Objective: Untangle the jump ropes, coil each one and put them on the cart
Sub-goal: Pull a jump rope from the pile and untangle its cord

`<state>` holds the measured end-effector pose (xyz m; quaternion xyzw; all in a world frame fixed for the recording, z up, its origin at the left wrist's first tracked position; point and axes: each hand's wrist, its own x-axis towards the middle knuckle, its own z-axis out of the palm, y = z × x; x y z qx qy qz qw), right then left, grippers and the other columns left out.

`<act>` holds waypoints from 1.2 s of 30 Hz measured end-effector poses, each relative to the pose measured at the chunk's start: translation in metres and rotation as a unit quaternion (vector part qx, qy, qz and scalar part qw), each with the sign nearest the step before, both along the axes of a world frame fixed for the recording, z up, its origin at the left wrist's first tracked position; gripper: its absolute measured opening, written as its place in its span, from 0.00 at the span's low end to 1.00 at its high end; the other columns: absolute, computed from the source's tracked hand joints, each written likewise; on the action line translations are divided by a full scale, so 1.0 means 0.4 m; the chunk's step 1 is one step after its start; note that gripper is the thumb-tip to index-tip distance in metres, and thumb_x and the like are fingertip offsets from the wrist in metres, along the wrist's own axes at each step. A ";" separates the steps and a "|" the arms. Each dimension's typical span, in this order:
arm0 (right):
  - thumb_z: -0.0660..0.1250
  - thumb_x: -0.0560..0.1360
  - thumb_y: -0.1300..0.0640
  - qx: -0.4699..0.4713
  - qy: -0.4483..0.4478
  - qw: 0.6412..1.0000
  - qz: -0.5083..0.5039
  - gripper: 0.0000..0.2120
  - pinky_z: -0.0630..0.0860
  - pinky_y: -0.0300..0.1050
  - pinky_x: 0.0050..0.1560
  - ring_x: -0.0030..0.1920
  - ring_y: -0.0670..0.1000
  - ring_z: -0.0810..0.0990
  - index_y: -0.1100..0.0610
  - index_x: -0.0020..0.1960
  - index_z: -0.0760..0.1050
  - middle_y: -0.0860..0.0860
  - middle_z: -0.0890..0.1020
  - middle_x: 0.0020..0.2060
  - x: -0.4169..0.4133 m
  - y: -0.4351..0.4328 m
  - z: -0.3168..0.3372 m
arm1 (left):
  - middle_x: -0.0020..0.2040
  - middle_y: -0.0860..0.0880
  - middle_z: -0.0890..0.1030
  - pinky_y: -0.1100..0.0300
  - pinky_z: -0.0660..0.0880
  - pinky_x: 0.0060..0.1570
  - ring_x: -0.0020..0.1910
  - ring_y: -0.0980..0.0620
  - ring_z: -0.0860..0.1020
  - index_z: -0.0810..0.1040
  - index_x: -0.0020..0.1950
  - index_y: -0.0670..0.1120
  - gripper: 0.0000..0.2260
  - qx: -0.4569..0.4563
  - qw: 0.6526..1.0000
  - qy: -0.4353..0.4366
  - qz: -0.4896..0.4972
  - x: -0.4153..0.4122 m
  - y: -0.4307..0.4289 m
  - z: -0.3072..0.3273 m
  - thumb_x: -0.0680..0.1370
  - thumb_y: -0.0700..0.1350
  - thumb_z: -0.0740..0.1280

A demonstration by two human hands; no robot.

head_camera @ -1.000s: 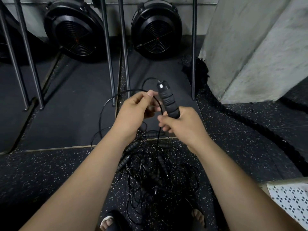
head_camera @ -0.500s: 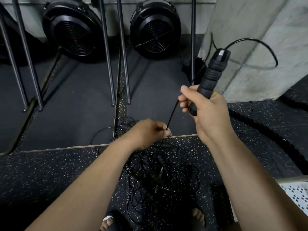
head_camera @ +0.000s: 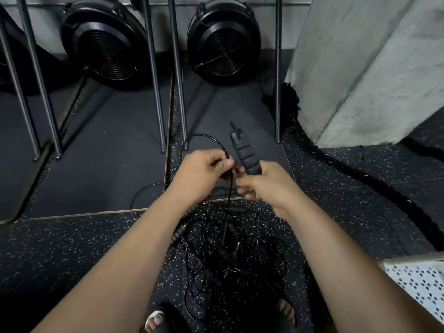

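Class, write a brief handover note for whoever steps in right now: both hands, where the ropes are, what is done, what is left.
Right hand grips one black rope handle, pointing up and away. Left hand pinches the thin cord looping beside it. The tangle of other ropes lies on the floor below. Done: nothing coiled. Left: free this rope, coil each, load the cart; perforated white corner may be it.

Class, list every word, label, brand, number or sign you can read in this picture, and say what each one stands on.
No text can be read.
Jump rope handle, held in the right hand: pale patch near its top, too blurred to read.
Left fan housing: red dot at the hub, no lettering legible.
Right fan housing: red dot at the hub, no lettering legible.
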<state>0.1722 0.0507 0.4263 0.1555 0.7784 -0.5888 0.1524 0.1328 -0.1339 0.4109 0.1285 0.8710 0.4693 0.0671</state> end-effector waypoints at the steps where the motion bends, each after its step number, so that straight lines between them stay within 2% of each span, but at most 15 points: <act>1: 0.75 0.78 0.65 -0.005 -0.008 1.000 0.012 0.07 0.84 0.45 0.44 0.44 0.51 0.90 0.54 0.51 0.83 0.50 0.89 0.41 -0.001 -0.008 -0.006 | 0.36 0.53 0.84 0.55 0.76 0.39 0.35 0.54 0.82 0.83 0.42 0.49 0.11 0.036 0.999 -0.015 0.013 0.001 -0.002 0.005 0.84 0.48 0.71; 4: 0.74 0.77 0.66 -0.029 -0.005 1.000 0.009 0.06 0.81 0.44 0.44 0.44 0.53 0.90 0.55 0.48 0.82 0.51 0.89 0.40 -0.003 -0.028 -0.013 | 0.41 0.47 0.87 0.43 0.81 0.44 0.41 0.41 0.85 0.83 0.43 0.48 0.11 0.128 0.990 -0.049 0.043 0.003 -0.007 0.017 0.85 0.47 0.70; 6: 0.76 0.77 0.64 -0.020 0.007 1.000 0.003 0.05 0.81 0.46 0.46 0.45 0.53 0.91 0.57 0.50 0.82 0.54 0.90 0.44 -0.003 -0.035 -0.009 | 0.43 0.42 0.87 0.40 0.81 0.45 0.41 0.42 0.84 0.84 0.44 0.45 0.12 0.179 0.981 -0.052 0.055 0.004 -0.009 0.024 0.85 0.46 0.69; 8: 0.77 0.77 0.62 0.003 0.016 1.000 0.012 0.05 0.83 0.51 0.50 0.45 0.51 0.90 0.58 0.51 0.83 0.55 0.90 0.45 -0.001 -0.036 -0.003 | 0.44 0.41 0.86 0.45 0.78 0.44 0.42 0.47 0.82 0.84 0.44 0.44 0.12 0.215 0.974 -0.043 0.062 0.002 -0.011 0.029 0.86 0.44 0.68; 11: 0.79 0.76 0.59 0.023 0.034 0.999 0.025 0.06 0.84 0.55 0.56 0.44 0.50 0.90 0.56 0.51 0.83 0.53 0.90 0.43 0.004 -0.034 0.003 | 0.43 0.42 0.85 0.54 0.77 0.43 0.44 0.48 0.81 0.84 0.47 0.40 0.10 0.262 0.961 -0.046 0.078 -0.001 -0.010 0.024 0.86 0.42 0.68; 13: 0.79 0.76 0.56 0.051 0.058 0.997 0.028 0.06 0.83 0.54 0.54 0.41 0.48 0.88 0.53 0.48 0.83 0.50 0.89 0.39 0.007 -0.034 0.007 | 0.46 0.45 0.86 0.58 0.78 0.42 0.44 0.48 0.82 0.82 0.50 0.36 0.09 0.282 0.953 -0.055 0.098 -0.003 -0.006 0.022 0.85 0.41 0.68; 16: 0.80 0.75 0.54 0.066 0.091 0.994 0.018 0.06 0.81 0.50 0.50 0.39 0.47 0.87 0.52 0.47 0.83 0.49 0.88 0.38 0.009 -0.032 0.016 | 0.49 0.46 0.86 0.56 0.79 0.45 0.46 0.48 0.84 0.83 0.51 0.44 0.10 0.303 0.941 -0.104 0.107 -0.004 -0.002 0.028 0.86 0.47 0.67; 19: 0.80 0.75 0.55 0.030 0.121 0.992 -0.020 0.07 0.82 0.52 0.49 0.41 0.50 0.88 0.53 0.49 0.83 0.51 0.89 0.40 0.003 -0.023 0.033 | 0.50 0.46 0.89 0.49 0.78 0.53 0.48 0.47 0.86 0.85 0.52 0.48 0.17 0.249 0.948 -0.183 0.078 -0.006 -0.002 0.018 0.87 0.57 0.62; 21: 0.79 0.76 0.57 -0.015 0.141 0.988 -0.053 0.07 0.82 0.49 0.44 0.40 0.51 0.87 0.56 0.51 0.83 0.55 0.89 0.41 -0.002 -0.013 0.046 | 0.50 0.47 0.89 0.50 0.76 0.56 0.50 0.47 0.86 0.86 0.53 0.49 0.17 0.212 0.948 -0.234 0.044 0.006 0.004 0.016 0.88 0.53 0.60; 23: 0.78 0.77 0.60 -0.068 0.163 0.980 -0.090 0.08 0.79 0.43 0.39 0.38 0.49 0.84 0.61 0.53 0.83 0.57 0.89 0.42 -0.005 -0.003 0.061 | 0.53 0.48 0.89 0.58 0.77 0.58 0.55 0.48 0.86 0.85 0.58 0.46 0.14 0.171 0.949 -0.262 -0.032 0.022 0.011 0.010 0.88 0.47 0.60; 24: 0.78 0.77 0.61 -0.084 0.173 0.975 -0.106 0.08 0.78 0.42 0.39 0.38 0.48 0.84 0.63 0.53 0.82 0.57 0.89 0.42 -0.006 0.002 0.070 | 0.54 0.49 0.89 0.60 0.77 0.59 0.57 0.49 0.86 0.85 0.58 0.46 0.12 0.132 0.956 -0.252 -0.074 0.027 0.014 0.003 0.87 0.46 0.61; 26: 0.77 0.78 0.62 -0.132 0.189 0.963 -0.140 0.09 0.77 0.40 0.37 0.37 0.48 0.83 0.64 0.54 0.81 0.57 0.89 0.42 -0.005 0.009 0.087 | 0.53 0.55 0.88 0.56 0.77 0.64 0.57 0.52 0.85 0.87 0.56 0.51 0.10 0.005 0.973 -0.185 -0.137 0.029 0.017 -0.025 0.83 0.52 0.67; 29: 0.77 0.78 0.62 -0.191 0.200 0.943 -0.184 0.10 0.76 0.40 0.37 0.37 0.49 0.82 0.64 0.57 0.80 0.59 0.89 0.44 -0.004 0.019 0.106 | 0.51 0.59 0.87 0.54 0.79 0.64 0.54 0.58 0.83 0.86 0.56 0.58 0.08 -0.156 0.966 -0.137 -0.157 0.027 0.024 -0.046 0.82 0.57 0.70; 32: 0.77 0.79 0.61 -0.211 0.191 0.939 -0.193 0.13 0.77 0.42 0.38 0.38 0.50 0.82 0.64 0.60 0.80 0.60 0.89 0.46 -0.004 0.025 0.108 | 0.49 0.56 0.87 0.55 0.80 0.60 0.52 0.57 0.84 0.88 0.55 0.56 0.07 -0.185 0.966 -0.098 -0.154 0.025 0.030 -0.045 0.83 0.54 0.70; 36: 0.76 0.80 0.58 -0.205 0.167 0.947 -0.181 0.10 0.79 0.42 0.40 0.41 0.51 0.83 0.59 0.60 0.82 0.58 0.89 0.50 -0.009 0.034 0.099 | 0.42 0.55 0.87 0.56 0.81 0.53 0.43 0.58 0.85 0.87 0.47 0.54 0.08 -0.188 0.969 -0.076 -0.140 0.017 0.032 -0.058 0.83 0.49 0.70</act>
